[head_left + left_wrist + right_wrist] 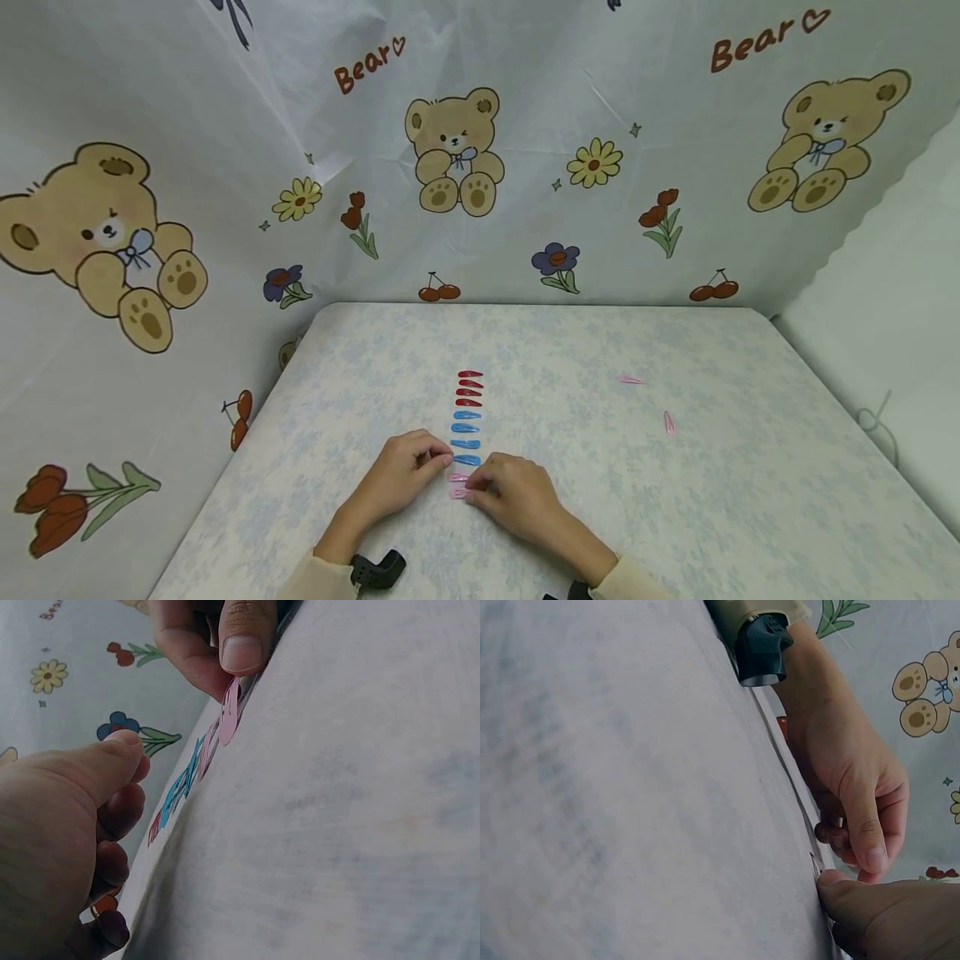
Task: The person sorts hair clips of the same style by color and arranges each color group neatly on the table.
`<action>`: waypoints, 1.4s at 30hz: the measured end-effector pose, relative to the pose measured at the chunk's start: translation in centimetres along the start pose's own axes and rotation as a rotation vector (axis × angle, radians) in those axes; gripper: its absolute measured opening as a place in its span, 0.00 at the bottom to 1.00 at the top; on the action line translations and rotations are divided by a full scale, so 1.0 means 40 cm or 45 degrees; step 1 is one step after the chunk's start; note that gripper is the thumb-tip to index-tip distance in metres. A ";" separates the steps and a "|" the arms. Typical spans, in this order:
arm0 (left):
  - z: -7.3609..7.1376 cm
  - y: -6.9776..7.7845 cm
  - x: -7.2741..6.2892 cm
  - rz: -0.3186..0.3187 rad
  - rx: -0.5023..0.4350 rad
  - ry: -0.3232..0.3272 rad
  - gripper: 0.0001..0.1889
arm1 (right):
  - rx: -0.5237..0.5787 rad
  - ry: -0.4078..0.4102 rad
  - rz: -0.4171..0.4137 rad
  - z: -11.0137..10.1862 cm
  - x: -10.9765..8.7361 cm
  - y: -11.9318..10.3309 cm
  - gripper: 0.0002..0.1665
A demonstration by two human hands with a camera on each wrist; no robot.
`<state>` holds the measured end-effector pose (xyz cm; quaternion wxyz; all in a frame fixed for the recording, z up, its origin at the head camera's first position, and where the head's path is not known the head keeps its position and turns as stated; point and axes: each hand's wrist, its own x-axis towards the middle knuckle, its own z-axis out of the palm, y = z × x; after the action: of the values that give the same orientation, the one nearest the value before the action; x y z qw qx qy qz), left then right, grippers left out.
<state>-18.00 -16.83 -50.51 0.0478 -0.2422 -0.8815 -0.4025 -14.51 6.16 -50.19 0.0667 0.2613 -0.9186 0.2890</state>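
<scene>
A column of snap hair clips lies on the table in the head view: several red clips (470, 392) at the far end, several blue clips (465, 428) below them, then two pink ones nearest me. My right hand (517, 493) pinches the narrow end of the nearest pink hair clip (229, 727) between thumb and index finger, its rounded end pointing left. The other pink clip (457, 477) lies just beyond it. To the left of the column, my left hand (405, 468) has loosely bent fingers beside the nearest blue clip and holds nothing.
Two loose pink clips, one farther back (632, 379) and one closer (670, 422), lie on the right part of the table (750, 500). A bear-printed cloth (525, 167) hangs behind the table and along its left side. Dark bands (378, 570) sit on both wrists.
</scene>
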 end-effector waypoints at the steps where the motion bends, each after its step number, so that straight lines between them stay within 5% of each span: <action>1: 0.000 0.000 0.000 0.002 0.000 -0.014 0.03 | -0.001 0.005 -0.001 0.000 0.000 0.000 0.07; 27: 0.005 0.002 -0.005 -0.011 0.025 -0.172 0.03 | 0.053 0.000 0.021 -0.012 -0.003 0.004 0.05; 34: 0.002 0.005 -0.006 -0.011 0.043 -0.196 0.03 | 0.124 0.004 0.098 -0.049 -0.004 0.021 0.05; 42: 0.001 0.012 -0.010 0.009 0.056 -0.193 0.04 | 0.150 0.157 0.189 -0.122 -0.003 0.054 0.07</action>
<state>-17.44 -16.70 -50.32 -0.0121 -0.2739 -0.8904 -0.3633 -15.67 10.47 -47.25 0.0862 0.1778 -0.9110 0.3620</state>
